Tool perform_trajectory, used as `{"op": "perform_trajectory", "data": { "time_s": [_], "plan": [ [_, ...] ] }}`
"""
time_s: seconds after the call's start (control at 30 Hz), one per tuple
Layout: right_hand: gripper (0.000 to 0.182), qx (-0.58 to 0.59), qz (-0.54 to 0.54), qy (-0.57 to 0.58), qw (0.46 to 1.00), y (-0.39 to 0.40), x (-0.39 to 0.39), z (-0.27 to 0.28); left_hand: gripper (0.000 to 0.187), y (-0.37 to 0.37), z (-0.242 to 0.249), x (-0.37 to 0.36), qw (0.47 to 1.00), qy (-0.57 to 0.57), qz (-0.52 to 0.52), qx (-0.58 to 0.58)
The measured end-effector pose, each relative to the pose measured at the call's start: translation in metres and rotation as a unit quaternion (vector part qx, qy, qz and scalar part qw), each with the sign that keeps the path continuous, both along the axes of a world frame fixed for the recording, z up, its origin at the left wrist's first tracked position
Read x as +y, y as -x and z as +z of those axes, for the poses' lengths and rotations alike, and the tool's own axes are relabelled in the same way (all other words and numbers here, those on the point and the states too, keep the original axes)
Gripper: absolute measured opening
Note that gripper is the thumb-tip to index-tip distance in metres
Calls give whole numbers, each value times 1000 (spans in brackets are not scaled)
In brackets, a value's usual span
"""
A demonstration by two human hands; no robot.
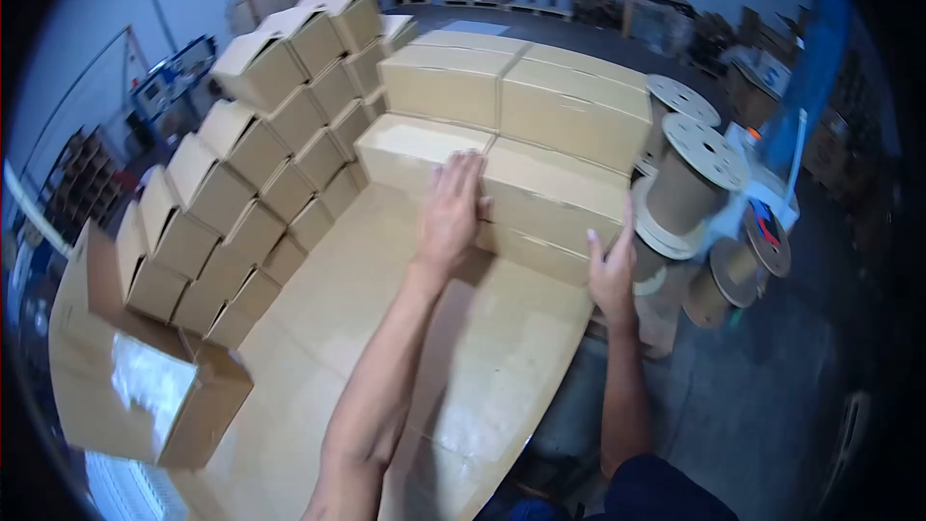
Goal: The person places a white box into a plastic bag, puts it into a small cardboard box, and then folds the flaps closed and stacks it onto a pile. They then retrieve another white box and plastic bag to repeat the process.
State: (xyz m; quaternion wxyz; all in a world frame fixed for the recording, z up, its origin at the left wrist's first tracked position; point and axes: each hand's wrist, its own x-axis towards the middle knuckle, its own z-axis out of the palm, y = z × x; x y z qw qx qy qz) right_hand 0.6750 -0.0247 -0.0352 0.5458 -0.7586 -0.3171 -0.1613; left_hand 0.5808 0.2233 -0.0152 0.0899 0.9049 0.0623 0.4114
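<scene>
My left hand (451, 203) lies with straight fingers against the front of the stacked boxes, at the seam between a left carton (400, 166) and a longer right cardboard box (555, 195). At the right end of that row my right hand (614, 275) is held upright, thumb and fingers apart, fingertips right at the box's end. Another cardboard box (559, 259) shows beneath the right one. Behind them, a higher level has a left back box (439, 92) and a right back box (574, 106). All are plain brown and closed.
Smaller cartons (231, 188) are stacked several levels high along the left. An open cardboard box (125, 367) stands at the near left. Everything sits on a brown cardboard-like surface (386, 318). Large cable spools (680, 198) stand off its right edge.
</scene>
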Motion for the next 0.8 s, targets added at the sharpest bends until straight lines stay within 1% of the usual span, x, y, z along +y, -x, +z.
{"op": "perform_trajectory", "data": {
  "time_s": [0.03,0.07,0.1,0.13,0.17,0.23,0.27,0.3,0.33,0.37,0.4,0.43,0.47,0.5,0.53,0.57,0.6,0.63,0.67,0.7,0.73,0.77,0.8],
  "plan": [
    [74,19,-2,-7,1000,0,1,-2,60,1,2,-1,1000,4,9,11],
    [74,-2,-2,-27,1000,-1,3,-5,61,-2,-4,1,999,-21,30,16],
    [73,-46,-17,-36,998,-4,5,-10,61,-2,-5,3,995,-56,67,53],
    [75,-31,-21,-19,999,2,2,-4,62,2,3,0,996,-16,55,65],
    [73,-28,-15,-32,999,-1,0,-7,62,13,8,-1,996,13,37,86],
    [63,12,-98,-124,987,16,7,3,63,46,31,-12,990,73,1,121],
    [56,-19,-110,-138,984,24,12,12,60,63,31,-7,992,69,-10,103],
    [49,-49,-123,-153,979,33,18,23,58,79,42,2,992,85,9,87],
    [42,-55,-59,-151,985,41,27,35,56,98,57,11,992,100,27,73],
    [39,-4,50,-177,983,51,45,48,53,113,70,22,991,115,43,58],
    [36,14,156,-201,967,63,72,65,50,122,81,41,987,134,65,-53],
    [35,38,232,-164,958,72,97,83,50,132,102,64,970,204,33,-128],
    [34,62,305,-125,942,77,122,101,54,137,116,88,949,238,87,-190],
    [36,96,380,-106,914,78,151,117,61,142,140,106,907,345,86,-225],
    [39,127,454,-84,878,75,183,133,67,142,148,147,895,366,88,-238],
    [44,111,474,-67,871,69,218,146,71,147,169,162,890,371,118,-239],
    [50,95,493,-51,863,64,254,160,72,150,185,192,884,389,129,-224],
    [53,105,494,-49,862,63,286,176,73,149,193,220,879,406,140,-209],
    [56,115,495,-45,860,61,316,192,75,142,196,237,868,423,112,-234],
    [64,121,490,-39,862,55,349,202,77,135,198,253,856,440,84,-258],
    [70,61,470,-29,880,49,376,214,79,129,199,268,843,456,54,-280],
    [73,43,454,-38,889,43,403,221,86,125,198,285,829,486,82,-264],
    [75,50,434,-47,898,44,420,231,82,126,201,295,821,524,50,-219]
  ]
}}
